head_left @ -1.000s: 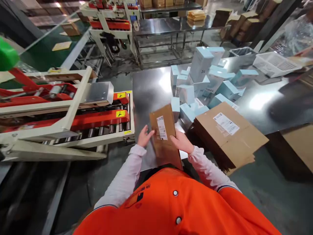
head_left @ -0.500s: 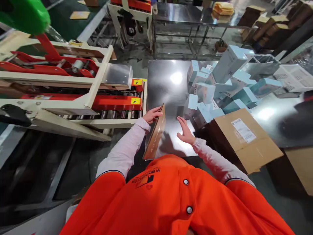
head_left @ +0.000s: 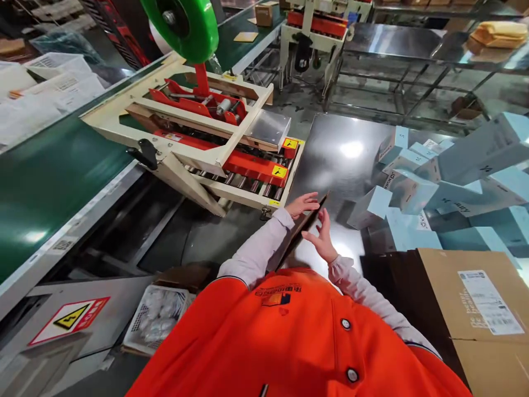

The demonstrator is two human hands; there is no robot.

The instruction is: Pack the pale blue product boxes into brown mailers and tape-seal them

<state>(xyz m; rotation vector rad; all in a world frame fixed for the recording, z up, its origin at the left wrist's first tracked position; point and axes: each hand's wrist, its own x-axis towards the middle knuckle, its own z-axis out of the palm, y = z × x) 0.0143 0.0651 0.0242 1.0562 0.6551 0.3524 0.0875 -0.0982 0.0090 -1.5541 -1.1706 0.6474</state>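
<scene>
A flat, folded piece of brown cardboard (head_left: pixel 298 238) stands tilted on edge at the near left of the metal table (head_left: pixel 326 143). My left hand (head_left: pixel 303 205) grips it from the left near its far upper end, fingers reaching to the top edge. On its other side, my right hand (head_left: pixel 323 238) is held with thumb and fingers apart. The right thumb and fingertips come close to the cardboard's face; whether they touch it I cannot tell. To the right of my right hand lie several light blue boxes (head_left: pixel 413 190) in a pile.
A taping machine (head_left: pixel 231 160) with rollers and a green tape reel (head_left: pixel 185 27) stands left of the table. Beyond it runs a green conveyor belt (head_left: pixel 53 182). A large labelled carton (head_left: pixel 463 298) is at the near right; a white basket (head_left: pixel 159 317) sits at the lower left.
My right hand has moved left, close to the cardboard. The cardboard has turned so that its face shows less. The view has swung left, bringing in the conveyor belt and basket.
</scene>
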